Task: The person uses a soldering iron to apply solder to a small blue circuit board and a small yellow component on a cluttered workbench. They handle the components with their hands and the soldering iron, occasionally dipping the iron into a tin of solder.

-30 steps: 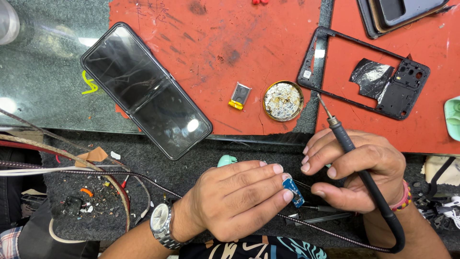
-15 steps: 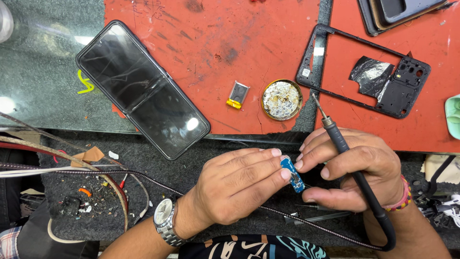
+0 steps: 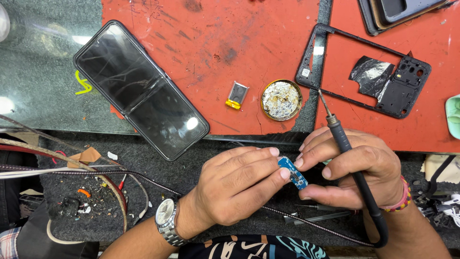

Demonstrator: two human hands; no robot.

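While both hands pinch a blue board (image 3: pixel 293 172) — round tin (image 3: pixel 281 100) holds crusty residue.

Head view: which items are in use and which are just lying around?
In use:
- small blue circuit board, pinched between left hand and right hand
- black soldering iron, in right hand

Lying about:
- black foldable phone
- round brass tin
- small silver-and-yellow part
- black phone frame

Two hands (image 3: pixel 239 187) (image 3: pixel 354 165), one small blue circuit board (image 3: pixel 292 172), one soldering iron (image 3: pixel 352 163), one phone (image 3: pixel 141 88).
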